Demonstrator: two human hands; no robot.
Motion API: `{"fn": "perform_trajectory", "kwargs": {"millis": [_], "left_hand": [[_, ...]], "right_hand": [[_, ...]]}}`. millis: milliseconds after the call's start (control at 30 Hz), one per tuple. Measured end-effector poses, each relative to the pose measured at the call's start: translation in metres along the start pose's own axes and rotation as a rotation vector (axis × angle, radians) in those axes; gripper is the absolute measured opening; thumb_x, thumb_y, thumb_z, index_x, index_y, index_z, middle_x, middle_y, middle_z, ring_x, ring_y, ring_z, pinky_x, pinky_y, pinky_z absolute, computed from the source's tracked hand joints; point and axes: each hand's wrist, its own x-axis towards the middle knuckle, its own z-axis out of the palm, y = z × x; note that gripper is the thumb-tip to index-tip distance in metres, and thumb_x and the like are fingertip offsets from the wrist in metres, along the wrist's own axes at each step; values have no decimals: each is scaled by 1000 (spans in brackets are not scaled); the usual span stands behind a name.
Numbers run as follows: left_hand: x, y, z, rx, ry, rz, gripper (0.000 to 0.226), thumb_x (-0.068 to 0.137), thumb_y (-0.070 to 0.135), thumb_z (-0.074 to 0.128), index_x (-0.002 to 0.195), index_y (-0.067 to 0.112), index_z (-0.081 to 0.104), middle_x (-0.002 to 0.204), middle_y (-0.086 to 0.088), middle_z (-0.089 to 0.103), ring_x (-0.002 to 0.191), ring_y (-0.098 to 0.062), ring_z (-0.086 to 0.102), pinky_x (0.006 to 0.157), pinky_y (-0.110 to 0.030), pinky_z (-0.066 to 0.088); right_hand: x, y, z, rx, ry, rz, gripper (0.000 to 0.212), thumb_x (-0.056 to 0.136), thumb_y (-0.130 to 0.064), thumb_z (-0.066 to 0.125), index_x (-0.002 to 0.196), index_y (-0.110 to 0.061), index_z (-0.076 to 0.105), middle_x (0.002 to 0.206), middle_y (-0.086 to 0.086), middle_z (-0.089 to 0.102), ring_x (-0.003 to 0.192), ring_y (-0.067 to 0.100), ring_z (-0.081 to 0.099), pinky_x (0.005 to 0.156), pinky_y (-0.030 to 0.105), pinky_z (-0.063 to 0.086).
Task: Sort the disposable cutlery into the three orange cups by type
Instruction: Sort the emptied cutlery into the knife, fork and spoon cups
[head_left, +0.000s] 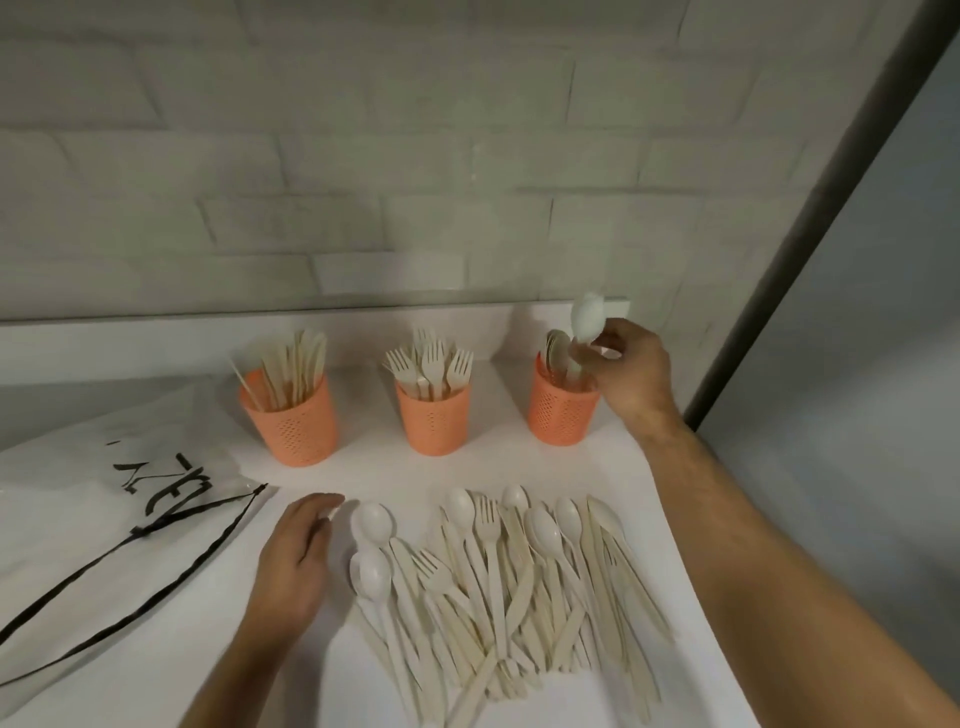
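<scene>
Three orange perforated cups stand in a row on the white table. The left cup (292, 423) holds knives, the middle cup (434, 418) holds forks, and the right cup (561, 413) holds spoons. My right hand (631, 371) pinches a white spoon (587, 319) bowl-up, its handle reaching down into the right cup. A pile of loose cream cutlery (509, 587), spoons, forks and knives mixed, lies in front of me. My left hand (293, 564) rests flat on the table just left of the pile, beside two spoons (371, 522).
A white plastic bag (119, 499) with black lettering and a black drawstring lies at the left. A white brick wall (363, 182) rises behind the cups. The table's right edge (691, 525) runs diagonally beside a dark vertical post (810, 218).
</scene>
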Motion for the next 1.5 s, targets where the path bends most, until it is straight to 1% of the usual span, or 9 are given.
{"fn": "perform_trajectory", "kwargs": {"millis": [133,267,433,533,700,900,1200,1333,1500], "left_hand": [[1,-1,1,-16,15,-10,27,99,8,43,116,16,62,116,1,63,110,-17,55,94,-30,38],[1,-1,0,-22,23,-23,28,98,6,43,116,15,62,117,0,63,111,-18,55,96,-31,39],[-4,6,-3,5,79,-114,31,93,-4,45,117,7,61,118,-8,59,109,-22,54,96,-33,41],[-20,14,-10,171,97,-186,5,91,9,52,90,4,54,91,-12,55,89,-35,56,73,-36,40],[-57,57,-16,548,-356,-290,51,99,52,34,98,8,58,102,-10,64,101,-29,59,80,-31,39],[-55,76,3,649,-408,-304,70,89,73,30,98,13,65,91,-3,61,92,-25,59,76,-31,45],[-40,64,-2,622,-423,-263,62,85,54,57,125,7,47,125,-9,54,117,-29,52,84,-31,41],[-42,60,-3,618,-432,-254,67,83,52,62,126,5,41,126,-11,49,119,-29,50,90,-33,42],[-40,61,-2,686,-467,-175,46,89,19,56,129,0,40,130,-13,51,120,-28,51,94,-29,42]], "right_hand": [[-3,0,-2,-79,-8,-5,62,75,-28,86,131,-17,60,117,-13,64,107,5,57,89,19,42],[-14,-5,-7,-70,35,-53,47,81,-19,79,125,-20,62,111,-15,66,108,2,56,97,32,50],[-54,-9,-6,-77,-9,-59,22,88,-6,68,98,-26,69,94,-17,68,91,3,63,86,38,58],[-91,-14,-1,-74,-165,16,17,91,-6,64,94,-20,72,91,-10,66,74,15,66,54,16,52],[-150,-17,16,-389,-414,105,17,88,-14,60,81,-18,75,77,-6,72,69,12,68,61,25,56],[-193,-18,41,-732,-602,203,40,86,-47,67,69,-15,49,69,-1,55,62,15,53,52,26,39],[-217,-19,56,-693,-473,114,23,89,-32,69,85,-11,62,79,1,63,72,18,63,58,25,49],[-228,-13,40,-765,-437,263,45,89,-45,65,62,-16,43,54,-5,47,49,14,49,52,27,43],[-243,-16,48,-833,-511,336,39,78,-46,75,71,-17,50,68,-3,58,62,15,59,55,26,47]]}}
